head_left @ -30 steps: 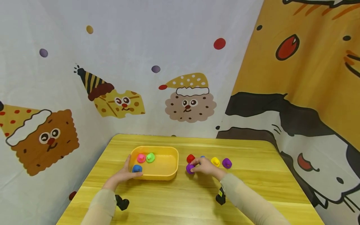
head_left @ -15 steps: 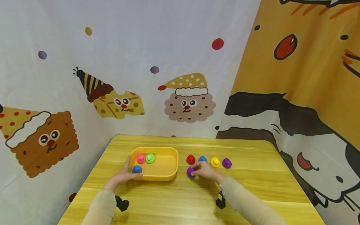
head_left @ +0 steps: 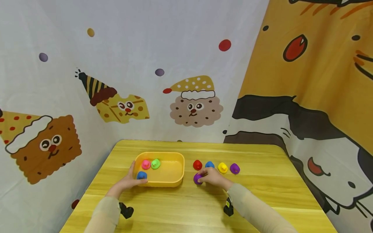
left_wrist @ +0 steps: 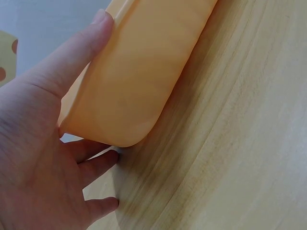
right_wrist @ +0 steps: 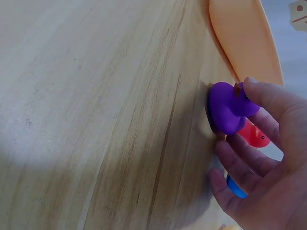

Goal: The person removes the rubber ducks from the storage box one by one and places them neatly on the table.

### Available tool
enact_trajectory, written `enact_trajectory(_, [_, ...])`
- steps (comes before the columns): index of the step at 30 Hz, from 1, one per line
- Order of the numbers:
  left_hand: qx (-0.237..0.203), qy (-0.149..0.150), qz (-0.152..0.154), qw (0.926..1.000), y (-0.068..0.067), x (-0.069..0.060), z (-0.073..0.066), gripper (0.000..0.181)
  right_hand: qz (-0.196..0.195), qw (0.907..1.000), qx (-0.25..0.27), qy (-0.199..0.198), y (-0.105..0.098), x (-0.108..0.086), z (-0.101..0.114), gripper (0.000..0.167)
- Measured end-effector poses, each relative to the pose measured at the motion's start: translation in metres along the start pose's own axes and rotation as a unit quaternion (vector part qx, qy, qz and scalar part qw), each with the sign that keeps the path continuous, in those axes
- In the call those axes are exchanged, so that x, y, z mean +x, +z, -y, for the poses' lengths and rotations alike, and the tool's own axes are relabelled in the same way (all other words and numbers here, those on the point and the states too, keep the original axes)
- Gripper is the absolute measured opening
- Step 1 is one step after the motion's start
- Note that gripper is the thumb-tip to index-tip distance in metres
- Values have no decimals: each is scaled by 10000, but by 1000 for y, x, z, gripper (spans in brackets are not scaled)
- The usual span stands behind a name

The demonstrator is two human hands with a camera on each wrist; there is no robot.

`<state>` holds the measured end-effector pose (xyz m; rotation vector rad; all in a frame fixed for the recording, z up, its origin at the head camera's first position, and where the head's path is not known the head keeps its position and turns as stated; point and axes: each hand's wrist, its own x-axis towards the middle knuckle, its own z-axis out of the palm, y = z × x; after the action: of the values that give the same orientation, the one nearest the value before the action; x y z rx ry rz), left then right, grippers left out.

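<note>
At the left end of a yellow container (head_left: 166, 185), my left hand (head_left: 125, 184) spans the corner, thumb along the front rim and fingers round the side. Its thumb lies on the container wall (left_wrist: 139, 67) in the left wrist view. Inside the container sit a pink duck (head_left: 146, 164), a green duck (head_left: 155, 163) and a blue duck (head_left: 141, 175). My right hand (head_left: 215, 177) pinches a purple duck (head_left: 197, 179) at the table surface; the right wrist view shows the thumb on the head of that purple duck (right_wrist: 225, 108).
Behind my right hand a red duck (head_left: 197, 164), a blue duck (head_left: 209, 165), a yellow duck (head_left: 222, 167) and another purple duck (head_left: 234, 168) stand in a row on the wooden table (head_left: 175, 210). A patterned cloth (head_left: 131, 48) hangs behind the table.
The right hand and its purple duck have shifted slightly toward the table's front, uncovering more of the blue duck in the row. The left hand has stayed at the container.
</note>
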<state>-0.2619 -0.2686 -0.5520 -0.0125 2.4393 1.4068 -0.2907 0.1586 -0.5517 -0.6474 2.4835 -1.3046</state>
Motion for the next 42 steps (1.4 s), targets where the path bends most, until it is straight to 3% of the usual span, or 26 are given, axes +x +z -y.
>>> enact_trajectory(13, [20, 180, -93, 9998, 1, -13, -9, 126, 14, 10000, -33, 73, 0, 3, 4, 23])
enact_trajectory(20, [73, 215, -77, 9997, 1, -17, -15, 126, -204, 9993, -289, -154, -5, 11, 15, 27])
enact_trajectory(24, [209, 125, -89, 9997, -1, -19, -18, 126, -354, 9986, -383, -77, -8, 21, 29, 33])
enact_trajectory(30, [370, -32, -87, 9993, -3, -20, -16, 125, -232, 9992, -291, 160, -5, 42, 53, 33])
enact_trajectory(42, [293, 54, -95, 9995, 4, -18, -20, 124, -191, 9996, 87, 174, 14, 76, 86, 36])
